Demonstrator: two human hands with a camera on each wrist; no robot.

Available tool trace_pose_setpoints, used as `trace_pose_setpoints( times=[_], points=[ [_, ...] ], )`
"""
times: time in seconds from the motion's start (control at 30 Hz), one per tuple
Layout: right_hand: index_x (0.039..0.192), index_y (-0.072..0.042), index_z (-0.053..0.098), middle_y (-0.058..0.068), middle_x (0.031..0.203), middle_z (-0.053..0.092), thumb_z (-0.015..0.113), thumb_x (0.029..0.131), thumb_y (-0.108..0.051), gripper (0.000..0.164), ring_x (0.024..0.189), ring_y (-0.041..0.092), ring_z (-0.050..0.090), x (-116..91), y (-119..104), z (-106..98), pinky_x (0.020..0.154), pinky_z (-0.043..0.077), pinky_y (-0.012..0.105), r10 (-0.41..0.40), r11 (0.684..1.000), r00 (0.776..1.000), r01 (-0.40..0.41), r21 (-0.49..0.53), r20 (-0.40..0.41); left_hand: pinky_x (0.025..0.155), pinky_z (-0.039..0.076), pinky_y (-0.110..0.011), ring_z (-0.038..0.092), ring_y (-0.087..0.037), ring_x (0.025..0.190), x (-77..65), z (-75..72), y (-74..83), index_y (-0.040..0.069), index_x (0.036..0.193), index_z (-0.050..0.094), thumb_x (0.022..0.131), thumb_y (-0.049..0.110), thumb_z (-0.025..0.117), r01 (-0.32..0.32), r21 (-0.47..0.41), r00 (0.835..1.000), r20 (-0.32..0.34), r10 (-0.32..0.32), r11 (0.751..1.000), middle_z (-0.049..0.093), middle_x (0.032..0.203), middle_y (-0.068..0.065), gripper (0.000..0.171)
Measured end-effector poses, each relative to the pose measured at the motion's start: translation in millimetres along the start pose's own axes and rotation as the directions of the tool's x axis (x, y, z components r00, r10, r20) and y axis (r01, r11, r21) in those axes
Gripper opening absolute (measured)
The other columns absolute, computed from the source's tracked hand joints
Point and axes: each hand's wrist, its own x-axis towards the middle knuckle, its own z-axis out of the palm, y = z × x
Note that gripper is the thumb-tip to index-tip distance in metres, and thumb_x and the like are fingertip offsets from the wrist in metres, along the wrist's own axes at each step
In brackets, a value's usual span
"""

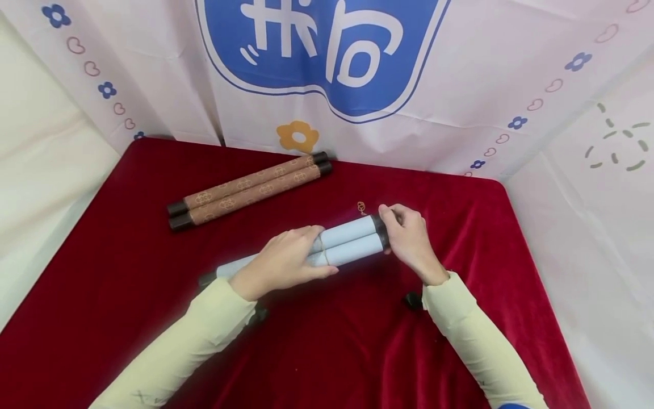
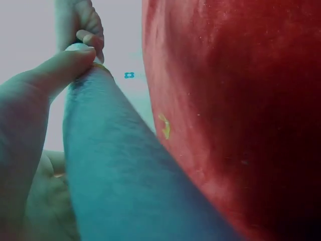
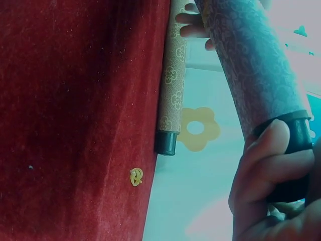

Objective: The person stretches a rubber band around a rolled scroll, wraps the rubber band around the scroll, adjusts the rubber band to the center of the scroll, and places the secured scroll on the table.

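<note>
A light blue scroll [image 1: 349,230], rolled from both ends into two side-by-side rolls with dark end knobs, lies slantwise in front of me. My left hand [image 1: 286,258] grips it round the middle, thumb on the near side and fingers over the far side. Next to that thumb a thin rubber band [image 1: 324,250] circles both rolls. At the scroll's right end, my right hand [image 1: 410,237] holds the dark knobs [image 3: 300,138], its thumb and fingers curled round them in the right wrist view. The left wrist view looks along the blue roll [image 2: 115,150].
A second rolled scroll [image 1: 255,187], brown with gold flower patterns and dark knobs, lies behind on the left. Loose yellowish rubber bands [image 1: 361,208] lie beyond the blue scroll's right end. The red velvet cloth [image 1: 327,352] covers the table, and a printed white curtain [image 1: 168,91] hangs behind.
</note>
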Motion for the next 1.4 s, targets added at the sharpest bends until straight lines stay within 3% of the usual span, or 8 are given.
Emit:
trace_pose_setpoints(
  times=[0.27,0.57,0.83,1.1,1.4],
  points=[
    [0.102,-0.006,0.071,0.018,0.082,0.068,0.055,0.108,-0.039,0.037,0.049,0.028,0.061,0,0,2,0.048,0.056,0.037,-0.015,1.000,1.000,0.014,-0.010,-0.010,0.077,0.061,-0.037,0.065,-0.017,0.088,15.4,3.5,10.8,0.004,0.137,0.057,0.084,0.060,0.082,-0.048,-0.005,0.999,-0.011,0.048,0.999,0.069,0.110,-0.008,0.081],
    [0.103,-0.006,0.072,0.018,0.086,0.069,0.055,0.108,-0.041,0.039,0.051,0.028,0.062,0,0,-1,0.051,0.058,0.040,-0.024,1.000,1.000,0.024,0.004,-0.008,0.072,0.056,-0.034,0.062,-0.012,0.079,-13.9,-4.0,-10.0,0.005,0.127,0.064,0.082,0.054,0.086,-0.006,0.006,0.999,-0.049,0.006,1.000,0.070,0.100,-0.002,0.071],
    [0.104,-0.005,0.071,0.019,0.088,0.069,0.055,0.108,-0.039,0.038,0.052,0.026,0.062,-2,2,2,0.051,0.058,0.036,-0.005,1.000,1.000,0.005,-0.006,-0.016,0.080,0.061,-0.038,0.067,-0.016,0.091,-8.7,-1.5,-6.4,0.004,0.137,0.061,0.080,0.050,0.088,-0.020,-0.031,0.999,-0.048,0.018,0.999,0.072,0.115,-0.007,0.078],
    [0.103,-0.006,0.071,0.018,0.085,0.068,0.054,0.108,-0.041,0.039,0.051,0.026,0.063,-3,4,7,0.052,0.058,0.038,-0.007,1.000,1.000,0.008,-0.008,0.012,0.071,0.057,-0.033,0.065,-0.012,0.081,-33.8,-6.1,-20.9,0.006,0.129,0.066,0.078,0.053,0.090,0.030,-0.006,0.997,-0.067,-0.030,1.000,0.073,0.105,-0.003,0.074],
    [0.105,-0.008,0.070,0.017,0.086,0.068,0.054,0.109,-0.040,0.037,0.053,0.026,0.064,-4,9,4,0.053,0.058,0.037,0.021,1.000,0.999,-0.020,-0.004,0.027,0.061,0.053,-0.029,0.059,-0.010,0.070,-32.8,-7.6,-18.9,0.005,0.117,0.068,0.075,0.047,0.090,0.012,0.025,0.998,-0.067,-0.011,1.000,0.069,0.090,-0.001,0.064]
  ],
)
